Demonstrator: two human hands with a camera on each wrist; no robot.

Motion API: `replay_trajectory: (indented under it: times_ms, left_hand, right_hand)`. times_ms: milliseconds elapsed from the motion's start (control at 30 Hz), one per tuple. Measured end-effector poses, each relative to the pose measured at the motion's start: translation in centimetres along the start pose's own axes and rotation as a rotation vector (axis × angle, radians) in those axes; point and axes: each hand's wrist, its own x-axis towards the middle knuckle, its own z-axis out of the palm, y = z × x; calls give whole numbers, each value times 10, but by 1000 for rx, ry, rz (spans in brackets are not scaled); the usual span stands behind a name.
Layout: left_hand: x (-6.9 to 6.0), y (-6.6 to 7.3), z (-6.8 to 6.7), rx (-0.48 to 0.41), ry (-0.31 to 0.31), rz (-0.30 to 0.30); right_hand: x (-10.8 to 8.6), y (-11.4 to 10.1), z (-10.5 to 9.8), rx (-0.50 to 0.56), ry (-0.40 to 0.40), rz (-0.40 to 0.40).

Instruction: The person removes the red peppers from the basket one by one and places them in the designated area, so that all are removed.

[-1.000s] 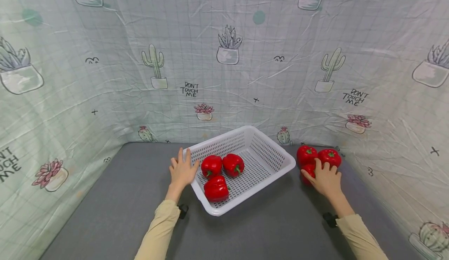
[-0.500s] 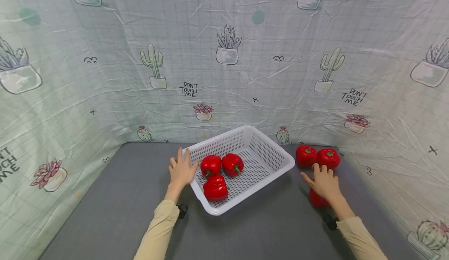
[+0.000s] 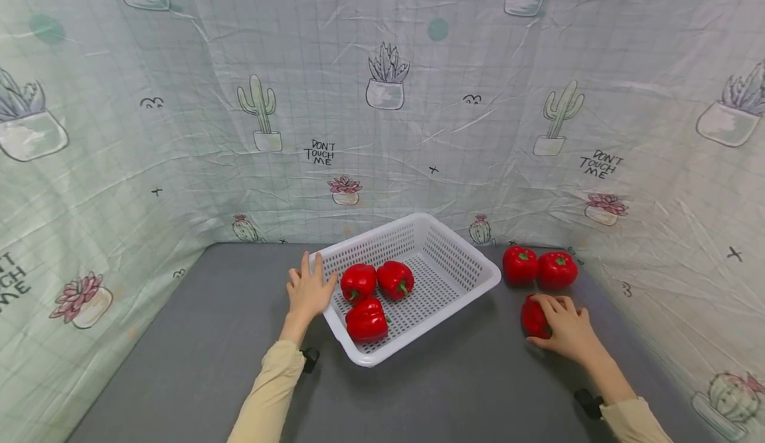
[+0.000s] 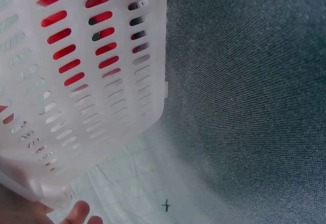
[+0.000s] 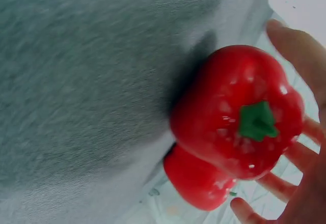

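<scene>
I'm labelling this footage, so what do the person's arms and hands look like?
The left hand and right hand are bare, without gloves. Pale yellow, wrinkled sleeves end short of the wrists, and a small black device sits at each one, its details too small to tell.

Bell peppers [image 3: 534,318], 4 and 6 o'clock: smooth, high gloss. Basket [image 3: 451,256], 6: perforated plastic, satin. Tabletop [image 3: 454,390]: matt woven cloth. Backdrop sheet [image 3: 335,51], 12: creased, slight sheen.
</scene>
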Motion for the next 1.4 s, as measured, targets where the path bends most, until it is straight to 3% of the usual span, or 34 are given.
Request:
replay_trajectory:
  times_ms: [200,500,800,1033,1233,1400]
  left_hand:
    - [0,0,-2,-6,-8,2]
    - [0,1,-1,-3,-12,-5]
    - [1,-1,3,1,2,-5]
    - [3,-2,4,-13,0,-13]
    - [2,-4,6,-23,42,9]
    - [1,-2,2,-44,2,-9]
  right_hand:
    - [1,7,5,-19,-5,-62]
    - [14,14,11,-44,61,-106]
    - [26,7,-3,51,-10,-16]
    - [33,11,-8,160,-42,-31]
    - [34,12,-6,122,-51,1]
    - [34,14,-3,83,-29,-2]
